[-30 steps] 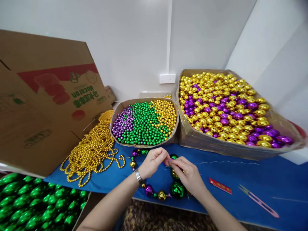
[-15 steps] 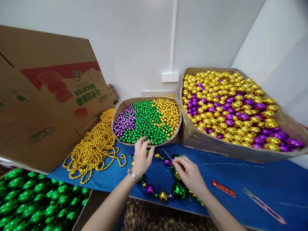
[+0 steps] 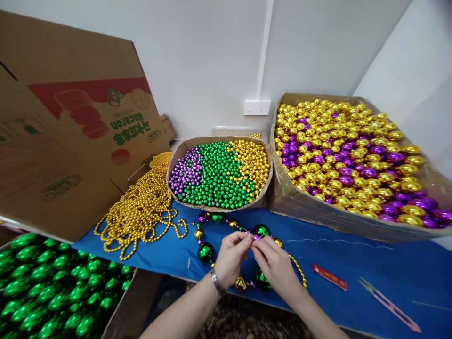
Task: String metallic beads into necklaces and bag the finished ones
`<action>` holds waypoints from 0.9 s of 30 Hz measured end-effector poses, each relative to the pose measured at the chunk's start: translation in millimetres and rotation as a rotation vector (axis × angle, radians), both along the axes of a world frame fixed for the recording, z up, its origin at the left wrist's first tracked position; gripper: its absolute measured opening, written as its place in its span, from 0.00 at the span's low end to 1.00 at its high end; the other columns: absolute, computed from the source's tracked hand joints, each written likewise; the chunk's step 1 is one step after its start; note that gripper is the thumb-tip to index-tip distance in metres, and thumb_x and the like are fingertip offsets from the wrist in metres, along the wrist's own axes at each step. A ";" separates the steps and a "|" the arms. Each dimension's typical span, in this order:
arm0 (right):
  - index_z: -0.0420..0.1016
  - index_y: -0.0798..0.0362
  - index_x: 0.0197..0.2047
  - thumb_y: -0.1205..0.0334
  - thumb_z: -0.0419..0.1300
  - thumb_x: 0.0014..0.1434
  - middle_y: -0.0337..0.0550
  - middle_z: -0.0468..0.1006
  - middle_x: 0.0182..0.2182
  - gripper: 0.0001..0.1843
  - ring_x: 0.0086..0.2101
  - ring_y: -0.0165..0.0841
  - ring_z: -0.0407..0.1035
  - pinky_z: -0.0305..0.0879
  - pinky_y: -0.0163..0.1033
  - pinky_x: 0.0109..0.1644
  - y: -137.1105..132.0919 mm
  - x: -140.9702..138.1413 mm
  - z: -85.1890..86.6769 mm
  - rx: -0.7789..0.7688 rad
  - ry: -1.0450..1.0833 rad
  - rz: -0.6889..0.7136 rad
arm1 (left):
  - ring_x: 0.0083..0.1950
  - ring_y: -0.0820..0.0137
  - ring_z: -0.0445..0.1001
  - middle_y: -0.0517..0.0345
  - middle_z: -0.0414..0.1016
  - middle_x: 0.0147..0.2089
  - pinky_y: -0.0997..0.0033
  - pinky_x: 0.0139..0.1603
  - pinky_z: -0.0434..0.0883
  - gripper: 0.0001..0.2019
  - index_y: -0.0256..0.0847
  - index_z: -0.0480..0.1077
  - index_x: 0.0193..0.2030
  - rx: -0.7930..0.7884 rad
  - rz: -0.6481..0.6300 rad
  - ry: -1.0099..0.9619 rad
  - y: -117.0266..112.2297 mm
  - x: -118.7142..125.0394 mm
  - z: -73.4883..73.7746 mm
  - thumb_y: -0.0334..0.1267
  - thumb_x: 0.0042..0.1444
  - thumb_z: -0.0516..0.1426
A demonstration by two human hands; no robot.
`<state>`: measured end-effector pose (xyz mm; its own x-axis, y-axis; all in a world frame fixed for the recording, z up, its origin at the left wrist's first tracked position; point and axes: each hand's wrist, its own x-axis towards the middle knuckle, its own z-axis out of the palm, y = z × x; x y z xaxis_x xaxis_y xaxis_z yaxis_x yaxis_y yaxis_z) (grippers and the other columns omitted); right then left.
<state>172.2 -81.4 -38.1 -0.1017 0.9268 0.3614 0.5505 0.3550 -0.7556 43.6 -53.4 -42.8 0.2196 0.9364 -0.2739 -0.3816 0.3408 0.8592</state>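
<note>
A bead necklace (image 3: 205, 252) of large and small green, gold and purple balls lies in a loop on the blue cloth. My left hand (image 3: 231, 259) and my right hand (image 3: 277, 261) meet at its far right side. Both are closed, thumb and fingertips pinched together around a small purple piece of the necklace. The fingers partly cover what they grip, and my hands hide some of the larger balls beneath. From near my right hand a thin clear thread (image 3: 339, 241) runs right across the cloth.
Beyond the hands stands a box of small beads (image 3: 219, 174); a larger box (image 3: 310, 200) of gold and purple beads is to its right. Gold bead strands (image 3: 141, 212) lie left, beside a tall carton (image 3: 81, 165). A red strip (image 3: 330, 276) and pink-handled tweezers (image 3: 390, 305) lie right.
My left hand has come from the front of the small bead box down and right to my right hand. Its spread fingers have closed at the necklace. The view has shifted slightly.
</note>
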 end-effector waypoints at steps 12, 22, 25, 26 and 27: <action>0.69 0.52 0.38 0.52 0.50 0.63 0.50 0.70 0.51 0.14 0.25 0.25 0.70 0.65 0.31 0.22 7.7 13.8 -10.8 -0.198 0.405 -0.027 | 0.25 0.76 0.70 0.60 0.71 0.28 0.77 0.26 0.62 0.12 0.37 0.66 0.33 0.093 -0.118 -0.058 3.6 -7.0 4.3 0.44 0.53 0.59; 0.64 0.52 0.37 0.49 0.48 0.64 0.36 0.71 0.26 0.14 0.21 0.24 0.65 0.63 0.31 0.25 18.2 16.3 7.5 -0.370 0.465 0.212 | 0.26 0.75 0.70 0.58 0.71 0.28 0.75 0.28 0.68 0.12 0.36 0.70 0.33 0.393 -0.142 0.296 5.5 -10.6 19.4 0.44 0.55 0.57; 0.64 0.52 0.36 0.50 0.48 0.64 0.36 0.70 0.26 0.14 0.23 0.25 0.66 0.63 0.32 0.27 19.2 18.2 9.8 -0.355 0.409 0.198 | 0.26 0.74 0.70 0.58 0.71 0.29 0.75 0.28 0.68 0.11 0.36 0.70 0.33 0.422 -0.108 0.348 4.3 -10.3 19.0 0.44 0.55 0.56; 0.65 0.51 0.36 0.50 0.48 0.64 0.36 0.70 0.27 0.14 0.24 0.26 0.66 0.64 0.32 0.28 19.8 19.1 10.8 -0.346 0.385 0.188 | 0.26 0.75 0.69 0.59 0.70 0.28 0.75 0.27 0.67 0.11 0.36 0.70 0.33 0.419 -0.109 0.360 3.8 -10.1 18.7 0.44 0.55 0.56; 0.66 0.51 0.37 0.50 0.49 0.63 0.36 0.71 0.27 0.14 0.25 0.27 0.66 0.64 0.32 0.29 20.5 20.3 11.8 -0.336 0.360 0.176 | 0.25 0.75 0.69 0.59 0.70 0.27 0.76 0.27 0.67 0.11 0.36 0.69 0.33 0.414 -0.116 0.369 3.4 -10.0 18.4 0.44 0.55 0.56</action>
